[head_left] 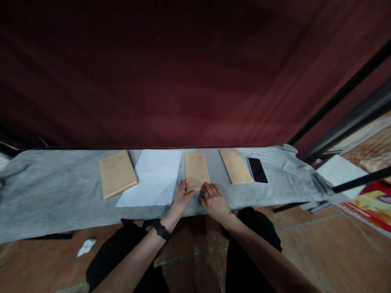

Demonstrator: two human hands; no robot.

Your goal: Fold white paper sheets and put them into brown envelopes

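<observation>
Far left: grey cloth (61, 183) over a long narrow table, its surface rumpled. A crease could tip or snag anything slid across it.

Next, a brown packet (117, 173), askew, its lower right corner just at the edge of the white paper (152, 177). Contact looks likely there; pulling the paper could drag the packet round. The paper's lower edge lies near the front of the table, so a sleeve or forearm brushing it might send sheets to the floor.

Left hand (182, 199), dark watch (161, 229) on the wrist: at the lower left corner of the middle envelope (196, 169), thumb a little apart from the fingers. Whether they pinch the paper, cannot tell.

The envelope lies flat in front of the person, between the two hands, long side running away from the body. Uneven pressure at its near corners could skew it or crease the lower edge.

Right hand (214, 201): fingers close together, laid over the lower right corner. Clamped or merely resting, cannot tell (something dark shows under the fingers; object or shadow, unclear).

Further right, another brown envelope (235, 167), slanted, its near right corner close to the phone (258, 170). A careless rightward sweep of the right hand could push one into the other.
</observation>
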